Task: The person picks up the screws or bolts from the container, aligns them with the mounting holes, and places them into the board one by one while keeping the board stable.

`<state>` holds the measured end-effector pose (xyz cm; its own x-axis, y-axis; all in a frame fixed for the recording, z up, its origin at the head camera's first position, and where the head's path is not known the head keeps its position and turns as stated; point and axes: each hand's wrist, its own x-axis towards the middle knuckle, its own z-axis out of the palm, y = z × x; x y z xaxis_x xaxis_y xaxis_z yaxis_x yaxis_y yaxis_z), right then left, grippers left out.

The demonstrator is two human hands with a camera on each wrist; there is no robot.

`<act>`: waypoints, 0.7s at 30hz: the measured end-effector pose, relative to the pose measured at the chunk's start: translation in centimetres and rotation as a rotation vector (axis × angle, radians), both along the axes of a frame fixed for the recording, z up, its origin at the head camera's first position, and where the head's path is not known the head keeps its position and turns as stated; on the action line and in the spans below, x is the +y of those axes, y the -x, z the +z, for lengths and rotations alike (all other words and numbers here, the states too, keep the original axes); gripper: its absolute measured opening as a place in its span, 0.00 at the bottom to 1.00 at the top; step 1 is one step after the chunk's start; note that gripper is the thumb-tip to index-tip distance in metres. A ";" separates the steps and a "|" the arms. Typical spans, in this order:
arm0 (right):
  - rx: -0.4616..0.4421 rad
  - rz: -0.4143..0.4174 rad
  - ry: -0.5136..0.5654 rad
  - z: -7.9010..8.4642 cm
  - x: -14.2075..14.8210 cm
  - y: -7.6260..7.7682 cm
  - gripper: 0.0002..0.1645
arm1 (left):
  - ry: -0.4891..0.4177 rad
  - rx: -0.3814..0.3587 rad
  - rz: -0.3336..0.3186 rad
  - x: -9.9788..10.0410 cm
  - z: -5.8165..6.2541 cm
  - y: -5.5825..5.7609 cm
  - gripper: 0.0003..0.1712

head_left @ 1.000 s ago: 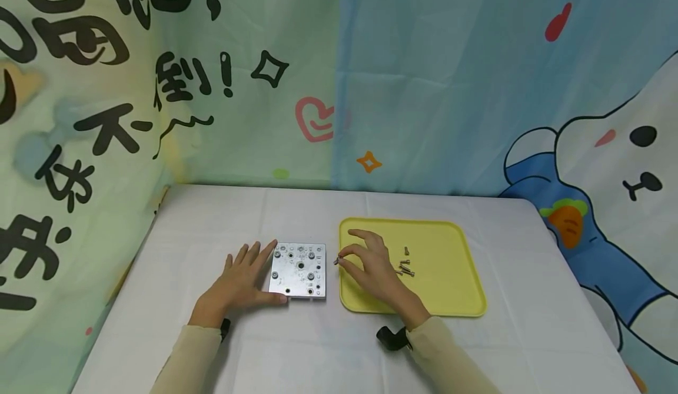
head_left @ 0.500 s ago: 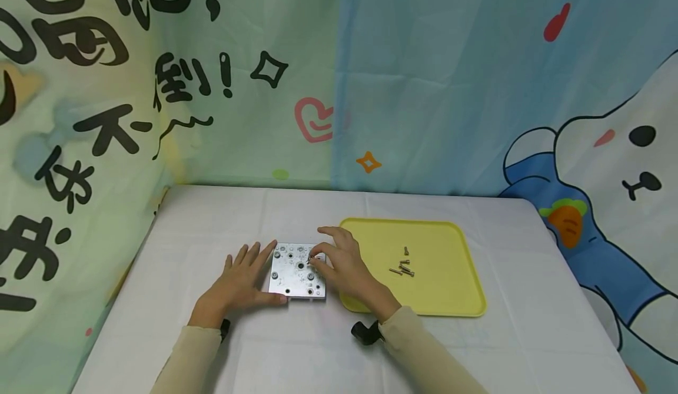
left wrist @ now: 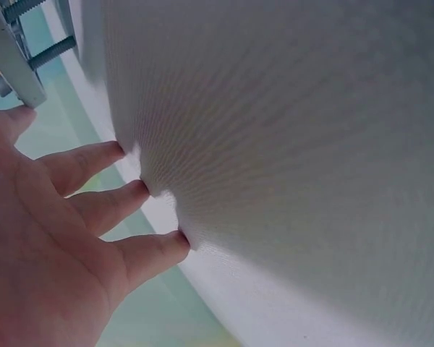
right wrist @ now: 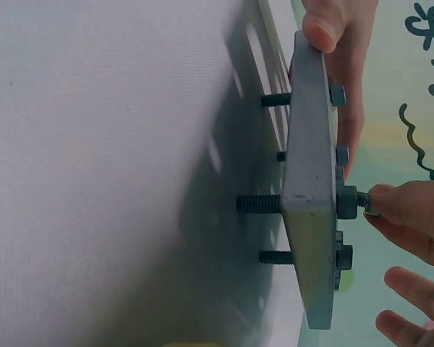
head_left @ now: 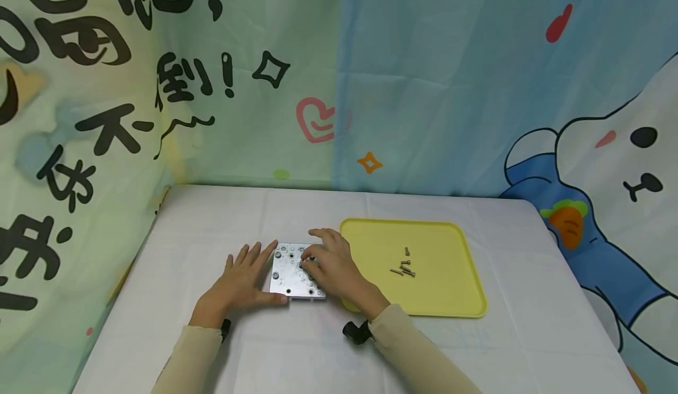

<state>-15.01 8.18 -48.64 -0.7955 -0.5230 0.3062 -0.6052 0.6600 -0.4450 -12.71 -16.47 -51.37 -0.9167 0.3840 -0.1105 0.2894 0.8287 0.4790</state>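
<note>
A square silver metal plate (head_left: 283, 269) with holes stands a little above the white table on bolt shanks jutting from its underside. My left hand (head_left: 238, 279) lies spread at its left side, thumb and index fingertip at two corners. In the left wrist view, the other fingertips (left wrist: 177, 242) press on the tablecloth. Over the plate, my right hand (head_left: 333, 267) pinches a small screw (right wrist: 363, 201) between thumb and index finger. The right wrist view shows that screw at the head of a bolt (right wrist: 346, 202) set in the plate; its other fingers extend away.
A yellow tray (head_left: 445, 291) lies right of the plate, under part of the right forearm. Several loose screws (head_left: 406, 271) are on it. Patterned cloth (head_left: 424, 88) hangs behind the table and along its left side.
My right hand has moved left from the tray's edge to over the plate, carrying the pinched screw. The left hand has stayed at the plate's left corners.
</note>
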 end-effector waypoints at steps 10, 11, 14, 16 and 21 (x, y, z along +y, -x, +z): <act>0.060 -0.005 -0.059 0.3 -0.1 0.2 0.04 | 0.012 0.012 -0.005 0.1 0.1 0.4 0.70; 0.064 -0.008 -0.063 0.3 -0.1 0.2 0.03 | 0.013 0.011 -0.004 0.1 0.1 0.4 0.70; 0.079 -0.014 -0.081 0.1 -0.1 0.3 0.03 | 0.009 0.005 0.001 0.1 0.2 0.4 0.70; 0.082 -0.015 -0.098 0.0 -0.2 0.3 0.03 | 0.003 0.001 0.004 0.1 0.2 0.4 0.70; 0.054 -0.015 -0.118 -0.5 -0.3 0.0 0.03 | 0.000 0.002 0.000 0.1 0.0 0.1 0.70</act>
<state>-15.00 7.93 -49.11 -0.7875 -0.5459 0.2861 -0.6158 0.7152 -0.3306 -12.78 -16.37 -51.41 -0.9170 0.3840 -0.1085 0.2903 0.8286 0.4788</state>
